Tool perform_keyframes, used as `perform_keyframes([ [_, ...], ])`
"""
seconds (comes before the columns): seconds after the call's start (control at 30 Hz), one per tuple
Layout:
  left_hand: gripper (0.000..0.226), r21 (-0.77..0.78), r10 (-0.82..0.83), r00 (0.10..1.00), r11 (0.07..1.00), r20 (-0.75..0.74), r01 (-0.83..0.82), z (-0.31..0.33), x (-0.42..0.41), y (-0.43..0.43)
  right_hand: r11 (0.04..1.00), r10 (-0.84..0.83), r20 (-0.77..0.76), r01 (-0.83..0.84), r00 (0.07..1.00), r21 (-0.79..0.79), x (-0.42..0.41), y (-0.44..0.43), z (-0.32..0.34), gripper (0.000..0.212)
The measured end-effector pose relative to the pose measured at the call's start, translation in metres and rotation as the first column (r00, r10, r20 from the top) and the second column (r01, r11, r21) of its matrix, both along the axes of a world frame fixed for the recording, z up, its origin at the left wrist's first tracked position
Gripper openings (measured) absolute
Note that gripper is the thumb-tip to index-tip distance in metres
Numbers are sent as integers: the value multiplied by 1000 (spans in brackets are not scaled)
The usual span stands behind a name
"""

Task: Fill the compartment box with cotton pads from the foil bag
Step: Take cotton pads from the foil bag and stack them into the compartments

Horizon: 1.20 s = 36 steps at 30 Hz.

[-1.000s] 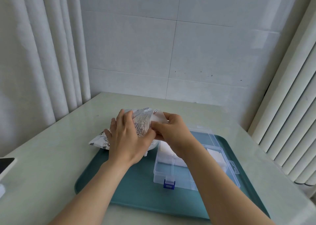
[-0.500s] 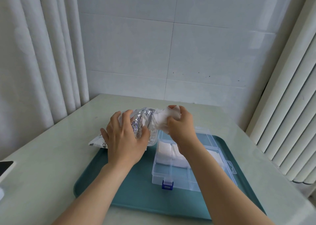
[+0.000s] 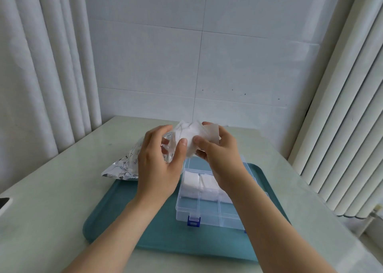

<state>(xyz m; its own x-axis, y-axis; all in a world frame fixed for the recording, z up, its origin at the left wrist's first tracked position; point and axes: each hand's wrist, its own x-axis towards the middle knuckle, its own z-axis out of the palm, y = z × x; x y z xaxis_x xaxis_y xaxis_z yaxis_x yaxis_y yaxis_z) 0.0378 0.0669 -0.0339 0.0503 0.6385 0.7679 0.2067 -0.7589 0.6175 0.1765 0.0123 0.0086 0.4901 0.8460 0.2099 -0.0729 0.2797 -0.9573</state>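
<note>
Cotton pads (image 3: 187, 135): loose white wad, held in the air above the far end of the compartment box (image 3: 209, 214).
- Left hand (image 3: 159, 169): grip narrow, thumb pinching the front of the wad.
- Right hand (image 3: 219, 156): grip likewise closed on the wad's right side.
- Cannot tell whether the left fingers also catch the bag mouth.
- Foil bag (image 3: 122, 167) lies left of the box, partly off the tray (image 3: 145, 231).

Handling, as a judgement:
- Pads are very light, soft and compressible, and likely to fan apart and shed single sheets.
- Take the stack by opposite edges and squeeze gently.
- Bag looks crinkly and slick.

Box:
- Clear plastic, blue latch (image 3: 193, 221) on the near edge.
- At least 2 cells mid-box hold pads; the near row looks empty.

Surroundings:
- Box sits on the teal tray, on a pale glossy table (image 3: 62, 189).
- Tiled wall (image 3: 186, 65) behind the box.
- Pleated white curtains (image 3: 41, 65) on either side.
</note>
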Motion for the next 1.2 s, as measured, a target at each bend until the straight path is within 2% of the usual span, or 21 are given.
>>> perform_keyframes([
  [0.1,50,-267,-167,980,945,108,190,4,7,-14,1000,17,-40,-18,999,-21,4,-11,-3,31],
  [0.17,36,-411,-272,941,849,201,333,8,11,-20,999,22,-37,-23,999,-39,7,-17,-7,28],
  [0.23,17,-476,-369,860,720,353,505,9,15,-28,998,60,-30,-60,998,-28,10,-22,-14,27],
  [0.3,15,-500,-397,810,642,431,581,7,18,-33,996,82,10,-82,997,-25,13,-29,-20,26],
  [0.4,17,-546,-387,813,604,435,580,3,19,-34,994,92,8,-92,996,-51,17,-36,-26,25],
  [0.53,17,-568,-366,823,599,434,565,0,21,-32,991,110,-28,-112,994,-76,18,-42,-29,20],
  [0.63,17,-569,-377,795,558,475,604,1,20,-30,997,-48,27,49,998,-61,17,-44,-30,19],
  [0.73,17,-574,-378,784,537,492,619,-1,19,-27,971,-234,140,238,962,-14,22,-47,-31,17],
  [0.8,16,-583,-359,791,537,496,610,-2,19,-25,954,-299,182,300,937,27,28,-49,-30,17],
  [0.87,16,-589,-365,796,537,483,604,-3,19,-24,956,-294,208,288,933,61,33,-51,-29,17],
  [1.0,18,-609,-433,803,526,410,595,-4,18,-23,983,-174,296,148,939,108,32,-54,-25,8],
  [1.07,19,-619,-469,793,504,390,602,-4,18,-21,987,-152,406,114,901,116,31,-54,-25,6],
  [1.2,25,-656,-524,756,417,392,629,-1,16,-19,993,-105,612,114,784,24,28,-54,-29,10],
])
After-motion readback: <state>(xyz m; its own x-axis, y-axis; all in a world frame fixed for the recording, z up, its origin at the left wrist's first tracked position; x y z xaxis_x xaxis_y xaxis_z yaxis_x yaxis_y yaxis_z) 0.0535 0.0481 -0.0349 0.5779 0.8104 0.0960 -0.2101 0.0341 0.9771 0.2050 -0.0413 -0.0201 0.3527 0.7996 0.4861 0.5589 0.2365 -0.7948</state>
